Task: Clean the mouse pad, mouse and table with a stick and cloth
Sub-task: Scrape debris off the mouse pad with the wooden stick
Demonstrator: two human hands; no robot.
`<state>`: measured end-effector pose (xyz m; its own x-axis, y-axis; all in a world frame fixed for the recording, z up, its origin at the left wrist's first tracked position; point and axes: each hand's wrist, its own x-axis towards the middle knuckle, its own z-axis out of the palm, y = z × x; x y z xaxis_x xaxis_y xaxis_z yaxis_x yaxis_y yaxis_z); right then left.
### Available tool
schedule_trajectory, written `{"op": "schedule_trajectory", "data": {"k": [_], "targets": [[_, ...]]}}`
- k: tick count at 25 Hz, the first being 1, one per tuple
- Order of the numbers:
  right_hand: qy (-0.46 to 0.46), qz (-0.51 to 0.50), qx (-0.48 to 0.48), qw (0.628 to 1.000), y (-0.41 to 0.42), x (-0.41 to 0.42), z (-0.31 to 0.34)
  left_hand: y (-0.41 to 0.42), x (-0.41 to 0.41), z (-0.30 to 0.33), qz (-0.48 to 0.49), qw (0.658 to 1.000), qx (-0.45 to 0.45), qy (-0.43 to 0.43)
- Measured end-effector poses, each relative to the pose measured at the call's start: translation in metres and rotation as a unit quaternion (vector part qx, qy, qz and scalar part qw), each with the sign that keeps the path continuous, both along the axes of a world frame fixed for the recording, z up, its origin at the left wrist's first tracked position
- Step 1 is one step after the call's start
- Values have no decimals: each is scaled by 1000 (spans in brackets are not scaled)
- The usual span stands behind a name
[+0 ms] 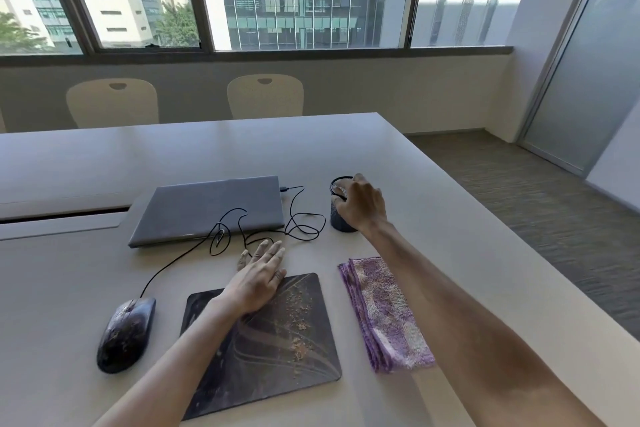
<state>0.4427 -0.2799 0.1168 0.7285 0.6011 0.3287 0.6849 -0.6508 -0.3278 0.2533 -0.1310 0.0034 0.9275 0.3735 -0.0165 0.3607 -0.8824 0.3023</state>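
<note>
Left hand (pixel 260 279) flat, fingers spread, on the crumb-strewn pad's (pixel 273 350) far edge. Right hand (pixel 363 206) over the mesh cup (pixel 337 215), finger grip unclear. Mouse (pixel 126 334) left of pad, cloth (pixel 384 312) folded right, all on worktop (pixel 398 156).

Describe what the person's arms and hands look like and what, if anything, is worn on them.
Both forearms are bare, with no sleeves showing. The left hand and the right hand wear no gloves, and no watch, bracelet or ring is visible.
</note>
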Motion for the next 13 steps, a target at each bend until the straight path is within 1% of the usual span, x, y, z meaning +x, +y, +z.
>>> {"op": "schedule_trajectory", "data": {"k": [9, 13], "targets": [[39, -14, 53, 998, 15, 12, -7, 0, 0, -2, 5, 1000, -8, 2], [23, -15, 78, 997, 15, 15, -5, 0, 1, -3, 4, 1000, -5, 5]]}}
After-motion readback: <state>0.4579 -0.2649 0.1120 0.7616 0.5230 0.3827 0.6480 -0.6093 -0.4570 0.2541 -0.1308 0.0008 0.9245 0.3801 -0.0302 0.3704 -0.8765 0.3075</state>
